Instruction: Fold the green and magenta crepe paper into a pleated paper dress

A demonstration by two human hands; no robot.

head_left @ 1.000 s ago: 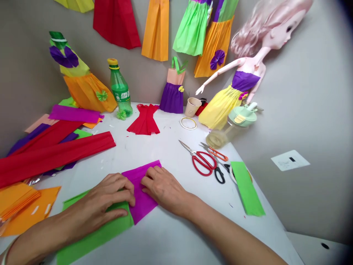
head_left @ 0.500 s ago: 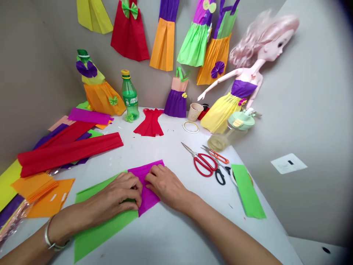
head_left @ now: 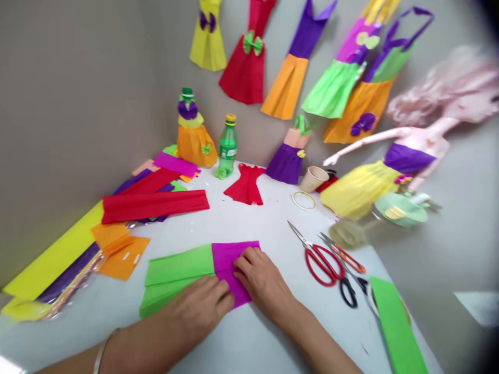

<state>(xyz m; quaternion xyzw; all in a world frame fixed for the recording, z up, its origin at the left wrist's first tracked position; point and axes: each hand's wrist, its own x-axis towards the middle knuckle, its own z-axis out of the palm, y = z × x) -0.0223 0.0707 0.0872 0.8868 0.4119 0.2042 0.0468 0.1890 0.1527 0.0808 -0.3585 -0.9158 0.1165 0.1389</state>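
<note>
Green paper (head_left: 179, 264): on the table (head_left: 241, 223), partly covered by the left hand (head_left: 205, 306)
Left fingers: curled where the papers meet; cannot tell whether gripping
Magenta paper (head_left: 226, 257): between left fingers and right hand (head_left: 262, 275)
Right fingers: bent, tips on magenta; grip unclear

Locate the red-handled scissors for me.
In the head view, the red-handled scissors lie on the table at right, between the right hand and the black-handled scissors.
</note>
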